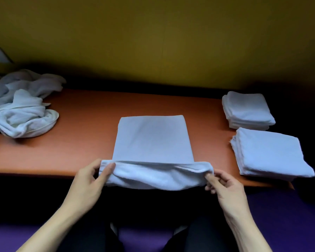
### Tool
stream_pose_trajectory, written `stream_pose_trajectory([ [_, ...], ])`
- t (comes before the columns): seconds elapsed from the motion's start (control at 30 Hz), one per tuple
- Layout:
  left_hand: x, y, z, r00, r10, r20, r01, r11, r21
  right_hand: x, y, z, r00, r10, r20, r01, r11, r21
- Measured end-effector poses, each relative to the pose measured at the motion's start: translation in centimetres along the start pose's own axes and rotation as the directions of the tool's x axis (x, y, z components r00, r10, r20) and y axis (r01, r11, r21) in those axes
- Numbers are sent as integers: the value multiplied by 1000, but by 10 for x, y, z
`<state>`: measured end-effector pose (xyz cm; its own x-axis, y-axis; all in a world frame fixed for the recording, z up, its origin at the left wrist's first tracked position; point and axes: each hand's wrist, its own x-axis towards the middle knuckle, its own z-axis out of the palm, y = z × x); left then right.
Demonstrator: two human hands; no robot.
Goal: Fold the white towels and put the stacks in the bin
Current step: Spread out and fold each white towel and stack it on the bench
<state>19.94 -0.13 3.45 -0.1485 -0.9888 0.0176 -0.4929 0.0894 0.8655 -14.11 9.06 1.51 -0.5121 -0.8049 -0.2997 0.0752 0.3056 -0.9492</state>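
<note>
Towel (153, 139) mid-table, half-folded; left hand (88, 180) and right hand (224, 186) pinch its near-edge corners. Two folded stacks (262, 151) right of towel, unfolded heap (22, 110) left. Bin not visible.

Two hands, the left hand (88, 180) and the right hand (224, 186), show at the tabletop's (80, 142) near edge. One flat towel (153, 139) lies mid-table, two folded stacks (247, 110) (269, 155) sit along its right edge, and one crumpled heap (20, 106) fills the far-left corner; towels within each cannot be counted.
</note>
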Motion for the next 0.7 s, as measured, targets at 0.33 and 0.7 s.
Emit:
stream_pose_trajectory([
  [0.33, 154, -13, 32, 966, -51, -254, 59, 998, 23, 166, -41, 88, 948, -311, -69, 292, 934, -204],
  [0.7, 218, -33, 64, 964, 144, -225, -34, 902, 431, 232, -19, 123, 956, -253, -147, 129, 816, -564],
])
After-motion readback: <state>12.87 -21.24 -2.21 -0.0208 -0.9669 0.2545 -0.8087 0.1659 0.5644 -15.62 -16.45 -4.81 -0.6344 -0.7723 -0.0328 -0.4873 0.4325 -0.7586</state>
